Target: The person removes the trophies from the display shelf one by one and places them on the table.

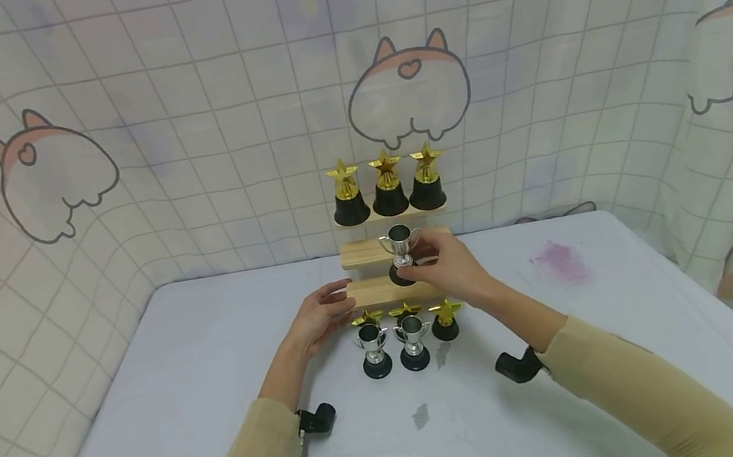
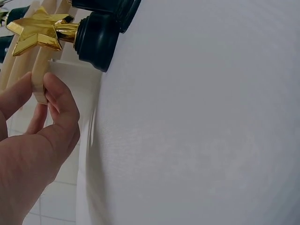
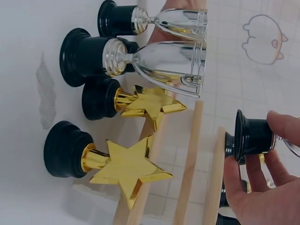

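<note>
My right hand holds a small silver trophy cup upright in front of the wooden tiered stand. In the right wrist view its fingers and thumb grip the cup around its black base and stem. At the stand's left end, my left hand pinches the edge of the lowest wooden step between thumb and fingers. Three gold star trophies stand in a row on the top step. The held cup partly hides the two lower steps.
On the white table, three gold star trophies stand before the stand, with two silver trophy cups nearer me partly covering two of them. A gridded curtain with cartoon animals hangs behind and at the sides.
</note>
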### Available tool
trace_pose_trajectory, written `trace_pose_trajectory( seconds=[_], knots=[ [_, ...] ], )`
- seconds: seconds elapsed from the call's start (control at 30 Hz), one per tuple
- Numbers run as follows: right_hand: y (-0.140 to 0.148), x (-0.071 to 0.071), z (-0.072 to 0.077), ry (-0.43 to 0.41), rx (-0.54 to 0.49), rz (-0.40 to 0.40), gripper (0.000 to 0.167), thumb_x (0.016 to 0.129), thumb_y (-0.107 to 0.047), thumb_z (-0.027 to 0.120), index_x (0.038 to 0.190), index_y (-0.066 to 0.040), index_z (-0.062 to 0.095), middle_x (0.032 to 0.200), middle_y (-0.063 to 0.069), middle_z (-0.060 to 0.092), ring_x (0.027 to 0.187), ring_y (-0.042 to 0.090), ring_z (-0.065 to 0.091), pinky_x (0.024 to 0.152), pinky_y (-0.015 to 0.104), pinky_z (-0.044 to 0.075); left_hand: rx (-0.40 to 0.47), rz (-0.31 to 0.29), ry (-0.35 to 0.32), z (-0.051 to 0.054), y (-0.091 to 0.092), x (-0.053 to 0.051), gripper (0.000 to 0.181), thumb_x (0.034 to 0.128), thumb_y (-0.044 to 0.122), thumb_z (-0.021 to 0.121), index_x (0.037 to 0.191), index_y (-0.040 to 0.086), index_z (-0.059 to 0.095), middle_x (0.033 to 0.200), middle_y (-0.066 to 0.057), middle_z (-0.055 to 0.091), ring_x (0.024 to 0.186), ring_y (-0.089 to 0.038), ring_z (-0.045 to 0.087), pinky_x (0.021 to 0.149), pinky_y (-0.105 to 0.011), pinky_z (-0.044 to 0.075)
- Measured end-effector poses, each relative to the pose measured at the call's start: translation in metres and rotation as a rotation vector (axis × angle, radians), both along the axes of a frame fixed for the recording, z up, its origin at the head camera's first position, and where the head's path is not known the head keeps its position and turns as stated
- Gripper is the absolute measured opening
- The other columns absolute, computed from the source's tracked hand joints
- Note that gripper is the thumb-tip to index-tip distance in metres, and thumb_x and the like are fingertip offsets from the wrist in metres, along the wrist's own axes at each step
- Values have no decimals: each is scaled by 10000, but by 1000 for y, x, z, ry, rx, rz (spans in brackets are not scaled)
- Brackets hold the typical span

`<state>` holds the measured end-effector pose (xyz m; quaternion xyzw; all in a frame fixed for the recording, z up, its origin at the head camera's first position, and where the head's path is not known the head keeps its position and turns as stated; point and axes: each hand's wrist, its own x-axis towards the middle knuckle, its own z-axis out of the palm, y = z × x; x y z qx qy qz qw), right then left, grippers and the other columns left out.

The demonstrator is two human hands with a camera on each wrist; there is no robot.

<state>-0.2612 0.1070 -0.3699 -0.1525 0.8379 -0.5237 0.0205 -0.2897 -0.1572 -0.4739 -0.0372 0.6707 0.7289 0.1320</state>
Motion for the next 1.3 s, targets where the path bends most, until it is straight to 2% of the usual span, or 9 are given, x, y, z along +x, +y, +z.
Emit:
trace_pose_trajectory(
  seconds=[0.33,0.53,0.77,0.9,1.2,1.3],
  knots=[
    [24,19,-7,-26,-26,35,234,918,-168,784,1094,-87,653,1169,85,686,1099,304,666,903,406,596,16,6,-6,-3,1,1,536,962,-21,679,1470,15,513,1360,-213,509,1144,-319,605,936,-354,589],
    [35,30,-10,-24,-22,42,249,914,-150,788,1102,-60,651,1162,101,690,1070,297,678,874,374,603,18,2,-5,-3,0,1,535,966,-23,671,1474,19,509,1375,-218,502,1166,-333,596,941,-354,587],
    [49,45,-14,-49,-15,38,267,917,-172,788,1096,-41,640,1167,124,683,1038,300,699,903,400,603,21,0,-3,-2,1,1,540,962,-14,681,1473,21,512,1384,-216,499,1144,-314,608,949,-359,583],
    [57,53,-19,-58,-37,41,268,908,-177,801,1066,-35,638,1144,122,686,1032,295,707,897,383,603,21,1,-1,-2,1,2,539,963,-14,680,1474,19,510,1383,-215,493,1149,-312,600,964,-362,575],
    [68,67,-34,-103,-58,52,330,912,-193,801,1143,-9,653,1164,135,678,1028,289,705,894,356,602,17,-9,19,-3,0,0,537,974,-17,666,1482,2,493,1393,-242,504,1158,-322,602,994,-392,560],
    [68,70,-41,-123,-56,54,313,909,-193,801,1124,-17,657,1155,131,685,1013,281,707,883,351,601,19,3,11,-4,0,0,535,969,-17,670,1477,10,505,1392,-233,509,1157,-320,603,980,-379,567]
  ],
)
